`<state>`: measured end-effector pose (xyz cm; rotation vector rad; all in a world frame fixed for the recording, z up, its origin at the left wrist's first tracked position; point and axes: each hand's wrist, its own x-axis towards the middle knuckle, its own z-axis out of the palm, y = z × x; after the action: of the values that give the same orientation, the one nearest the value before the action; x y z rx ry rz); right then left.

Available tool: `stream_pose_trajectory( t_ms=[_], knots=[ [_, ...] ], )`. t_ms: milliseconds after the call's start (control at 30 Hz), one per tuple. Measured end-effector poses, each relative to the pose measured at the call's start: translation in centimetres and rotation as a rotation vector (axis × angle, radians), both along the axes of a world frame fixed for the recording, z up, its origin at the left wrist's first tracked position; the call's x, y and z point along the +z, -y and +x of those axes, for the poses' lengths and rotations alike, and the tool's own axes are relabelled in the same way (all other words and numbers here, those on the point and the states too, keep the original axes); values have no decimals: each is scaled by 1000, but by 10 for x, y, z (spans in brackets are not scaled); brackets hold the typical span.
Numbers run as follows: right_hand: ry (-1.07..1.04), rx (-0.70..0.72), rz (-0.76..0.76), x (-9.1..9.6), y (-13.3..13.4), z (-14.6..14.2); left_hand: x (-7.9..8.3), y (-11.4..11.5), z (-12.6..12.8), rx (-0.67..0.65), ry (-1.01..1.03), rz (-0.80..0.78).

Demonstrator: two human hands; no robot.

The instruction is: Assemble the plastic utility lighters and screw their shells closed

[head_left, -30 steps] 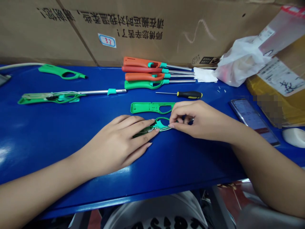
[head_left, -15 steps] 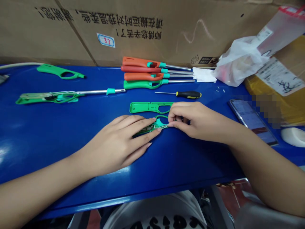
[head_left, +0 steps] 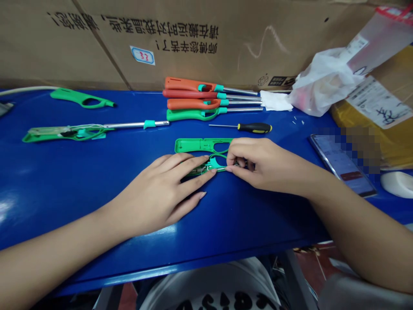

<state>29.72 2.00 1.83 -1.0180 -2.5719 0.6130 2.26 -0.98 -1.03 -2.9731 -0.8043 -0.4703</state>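
Left hand [head_left: 161,193]: palm down, fingers spread, laid over an opened green plastic lighter body with a turquoise trigger [head_left: 213,163], which rests on the glossy blue table [head_left: 97,181] in front of the person.

Right hand [head_left: 254,163]: thumb and forefinger pressed together at the front end of that body, pinching what appears to be a thin pale wire [head_left: 220,169]; the fingers hide most of it.

Just beyond: one hollow green plastic half-shell with an oval trigger opening [head_left: 190,145], its front end behind the right hand.

Farther back: one black-and-yellow-handled screwdriver [head_left: 254,128]; a row of four long-tubed lighters, two orange, one red, one green [head_left: 193,103], side by side, tubes to the right.

At left: one opened green lighter with a silver metal tube [head_left: 64,131]; behind it, one green plastic handle piece [head_left: 72,95].

At right: one dark-edged smartphone [head_left: 348,168], lying flat.
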Motion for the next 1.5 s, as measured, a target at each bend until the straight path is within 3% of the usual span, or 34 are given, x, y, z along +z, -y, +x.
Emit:
stream_pose_trajectory(
  t_ms=[167, 433, 733, 1000, 1233, 1500],
  knots=[
    [-41, -108, -63, 1, -1, -2, 1, 0, 0, 7, -5, -2],
    [-84, -267, -360, 4, -7, 2, 1, 0, 1, 13, -10, -3],
    [-94, -319, -327, 5, -4, -5, 2, 2, 3, 10, -16, 34],
    [-113, -389, -455, 10, -4, -5, 1, -1, -2, -44, 27, 78],
    [-101, -352, -351, 6, -4, -3, 1, -1, -3, -49, 28, 88],
    [-173, -214, -91, -4, 1, -8, 3, -2, 0, -37, 20, 115]
  ],
)
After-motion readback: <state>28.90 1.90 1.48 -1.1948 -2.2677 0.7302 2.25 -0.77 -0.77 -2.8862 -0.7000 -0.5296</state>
